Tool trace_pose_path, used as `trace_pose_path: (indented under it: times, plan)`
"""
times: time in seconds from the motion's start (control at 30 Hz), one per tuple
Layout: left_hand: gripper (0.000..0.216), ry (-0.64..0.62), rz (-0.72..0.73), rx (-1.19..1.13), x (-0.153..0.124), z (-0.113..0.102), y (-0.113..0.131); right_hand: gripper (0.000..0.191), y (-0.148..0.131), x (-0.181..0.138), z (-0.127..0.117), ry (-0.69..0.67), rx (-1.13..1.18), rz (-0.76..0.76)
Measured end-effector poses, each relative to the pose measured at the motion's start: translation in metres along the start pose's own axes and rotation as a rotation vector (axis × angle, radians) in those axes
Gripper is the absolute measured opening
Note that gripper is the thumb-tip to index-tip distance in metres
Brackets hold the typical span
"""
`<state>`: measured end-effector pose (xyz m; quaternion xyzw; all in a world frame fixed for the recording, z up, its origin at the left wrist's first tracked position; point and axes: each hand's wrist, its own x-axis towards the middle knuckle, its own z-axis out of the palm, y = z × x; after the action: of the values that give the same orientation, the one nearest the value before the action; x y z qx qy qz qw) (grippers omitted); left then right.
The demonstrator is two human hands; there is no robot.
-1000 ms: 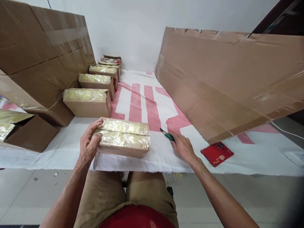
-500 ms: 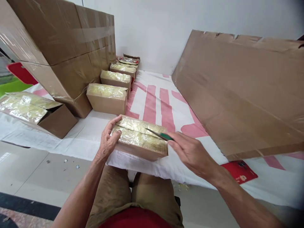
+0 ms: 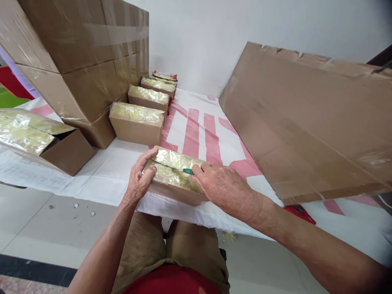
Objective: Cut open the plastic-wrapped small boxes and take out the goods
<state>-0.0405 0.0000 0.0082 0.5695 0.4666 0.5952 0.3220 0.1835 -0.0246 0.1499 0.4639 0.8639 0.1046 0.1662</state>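
Note:
A small cardboard box (image 3: 176, 195) with shiny yellowish tape over its top sits at the table's front edge. My left hand (image 3: 140, 175) grips its left end, thumb on the taped top and fingers over the far edge. In my right hand (image 3: 225, 190) is a green-handled knife (image 3: 188, 171), held low over the top seam toward the right. Its blade is mostly hidden and seems to be in the seam, which shows as a dark line. My right fingers are wrapped around the handle and lie against the box top.
Several similar taped boxes (image 3: 136, 130) stand in a row behind, and another box (image 3: 69, 153) lies at the left. Stacked large cartons (image 3: 82, 53) rise at the back left. A big cardboard sheet (image 3: 309, 122) leans at the right, above a partly hidden red phone (image 3: 298, 213).
My right hand with the knife has moved left and down onto the box top, bringing the blade to the seam. My left hand keeps its hold. The view has shifted slightly.

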Motion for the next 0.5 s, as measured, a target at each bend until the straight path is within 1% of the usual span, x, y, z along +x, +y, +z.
trace_pose_path:
  times: [0.17, 0.23, 0.3, 0.4, 0.5]
  plan:
    - [0.053, 0.016, 0.005, 0.035, -0.001, -0.001, 0.001, 0.019, 0.026, -0.016, 0.011, -0.138, 0.033, 0.064]
    - [0.054, 0.021, 0.012, 0.04, -0.002, 0.0, 0.001, 0.024, 0.04, -0.023, 0.016, -0.15, 0.087, 0.056]
    - [0.054, 0.023, 0.025, 0.048, -0.002, 0.001, 0.001, 0.031, 0.055, -0.035, 0.022, -0.119, 0.186, 0.038]
    - [0.053, 0.037, 0.036, 0.059, -0.002, 0.002, 0.0, 0.041, 0.079, -0.062, 0.032, -0.022, 0.361, 0.028]
    - [0.052, 0.045, 0.043, 0.058, -0.002, 0.002, -0.001, 0.045, 0.102, -0.093, 0.044, 0.017, 0.524, 0.098]
